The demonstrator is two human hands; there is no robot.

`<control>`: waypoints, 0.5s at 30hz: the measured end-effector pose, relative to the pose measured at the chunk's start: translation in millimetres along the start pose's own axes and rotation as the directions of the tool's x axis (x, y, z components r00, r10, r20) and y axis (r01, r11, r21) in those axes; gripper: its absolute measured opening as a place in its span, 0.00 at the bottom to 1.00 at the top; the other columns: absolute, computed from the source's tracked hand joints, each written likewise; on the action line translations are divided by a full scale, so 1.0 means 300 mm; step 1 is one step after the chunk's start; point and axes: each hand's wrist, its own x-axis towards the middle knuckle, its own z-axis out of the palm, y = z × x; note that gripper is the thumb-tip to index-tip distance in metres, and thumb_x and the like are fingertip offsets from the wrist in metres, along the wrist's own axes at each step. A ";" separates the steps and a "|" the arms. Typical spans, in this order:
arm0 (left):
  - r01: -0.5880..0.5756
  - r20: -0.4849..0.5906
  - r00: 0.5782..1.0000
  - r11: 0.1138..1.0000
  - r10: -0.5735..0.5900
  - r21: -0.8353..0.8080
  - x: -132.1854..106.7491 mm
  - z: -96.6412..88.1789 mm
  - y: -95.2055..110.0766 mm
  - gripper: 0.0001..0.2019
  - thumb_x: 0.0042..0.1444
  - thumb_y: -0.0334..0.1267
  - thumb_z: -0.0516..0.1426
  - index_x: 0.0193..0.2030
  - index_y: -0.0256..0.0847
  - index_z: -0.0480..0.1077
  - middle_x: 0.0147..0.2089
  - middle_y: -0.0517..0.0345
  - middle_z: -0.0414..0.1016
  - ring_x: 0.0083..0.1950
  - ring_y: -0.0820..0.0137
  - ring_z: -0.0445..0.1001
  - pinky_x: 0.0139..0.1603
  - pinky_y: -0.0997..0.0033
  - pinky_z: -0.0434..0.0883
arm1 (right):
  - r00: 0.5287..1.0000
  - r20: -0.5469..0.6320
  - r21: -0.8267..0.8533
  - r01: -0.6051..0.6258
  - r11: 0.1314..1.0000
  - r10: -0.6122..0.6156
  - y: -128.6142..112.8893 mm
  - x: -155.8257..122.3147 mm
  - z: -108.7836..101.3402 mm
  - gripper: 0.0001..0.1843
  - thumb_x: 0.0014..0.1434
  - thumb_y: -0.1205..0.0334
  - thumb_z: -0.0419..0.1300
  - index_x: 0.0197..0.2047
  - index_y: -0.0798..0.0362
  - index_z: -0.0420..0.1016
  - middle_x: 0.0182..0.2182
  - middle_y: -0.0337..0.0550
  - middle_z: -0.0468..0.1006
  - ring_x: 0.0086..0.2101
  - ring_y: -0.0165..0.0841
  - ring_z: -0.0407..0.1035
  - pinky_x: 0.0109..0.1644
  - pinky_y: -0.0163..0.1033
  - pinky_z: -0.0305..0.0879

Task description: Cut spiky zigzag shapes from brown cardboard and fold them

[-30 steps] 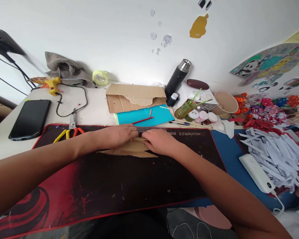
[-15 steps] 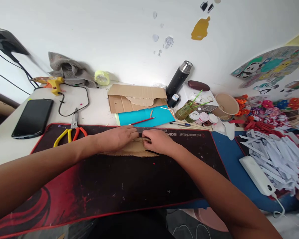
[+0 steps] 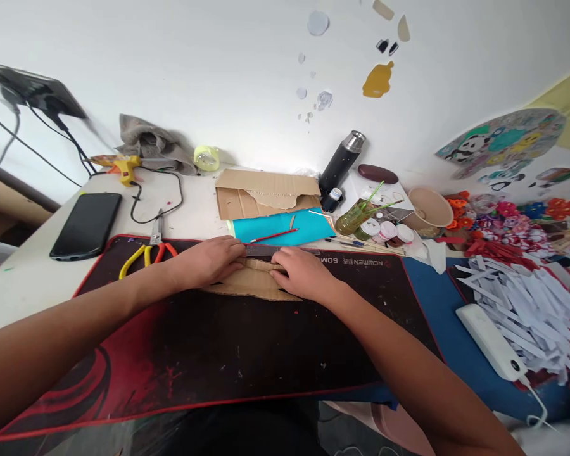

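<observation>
A piece of brown cardboard (image 3: 254, 282) with a ragged near edge lies on the dark desk mat, its far edge folded over. My left hand (image 3: 213, 259) grips the fold at the left end, fingers closed. At the right end, my right hand (image 3: 300, 271) pinches the same fold between thumb and fingers. Just beyond the hands, a clear strip that looks like a ruler (image 3: 289, 253) is partly hidden. Scissors (image 3: 152, 247) with yellow and red handles rest to the left of my left hand.
Behind lie a cardboard sheet (image 3: 266, 190), blue paper (image 3: 266, 229) and a red pencil (image 3: 274, 235). A black flask (image 3: 342, 159) and paint jars (image 3: 386, 232) stand farther right. Left are a phone (image 3: 86, 225) and yellow glue gun (image 3: 118, 166). White paper strips (image 3: 527, 310) and another person's arm are at right.
My left hand has slid left along the fold, away from my right hand, so more of the cardboard shows between them. The camera view has shifted slightly.
</observation>
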 end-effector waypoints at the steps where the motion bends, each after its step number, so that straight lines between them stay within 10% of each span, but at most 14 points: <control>1: -0.010 -0.001 1.000 1.000 0.010 -0.005 0.004 0.001 -0.002 0.11 0.75 0.41 0.50 0.43 0.41 0.71 0.43 0.51 0.77 0.42 0.61 0.76 0.45 0.62 0.71 | 1.000 -0.004 0.001 0.011 1.000 -0.011 -0.004 0.005 0.002 0.03 0.72 0.63 0.64 0.45 0.53 0.77 0.44 0.48 0.80 0.46 0.41 0.72 0.43 0.41 0.57; 8: -0.178 0.049 0.984 0.966 0.172 0.188 -0.001 0.012 0.009 0.10 0.75 0.32 0.51 0.42 0.41 0.72 0.44 0.47 0.79 0.46 0.57 0.75 0.51 0.59 0.71 | 0.996 -0.036 -0.021 0.077 0.997 -0.077 -0.010 0.013 0.044 0.07 0.73 0.69 0.59 0.41 0.53 0.75 0.41 0.48 0.79 0.42 0.40 0.69 0.43 0.41 0.56; 15: -0.102 0.002 0.995 0.983 0.103 0.152 -0.009 0.020 0.033 0.10 0.75 0.35 0.53 0.45 0.40 0.74 0.44 0.49 0.79 0.46 0.58 0.77 0.51 0.59 0.72 | 0.992 -0.086 0.006 0.096 0.995 -0.095 0.002 0.005 0.066 0.05 0.73 0.68 0.59 0.42 0.53 0.75 0.41 0.46 0.79 0.42 0.40 0.69 0.44 0.41 0.57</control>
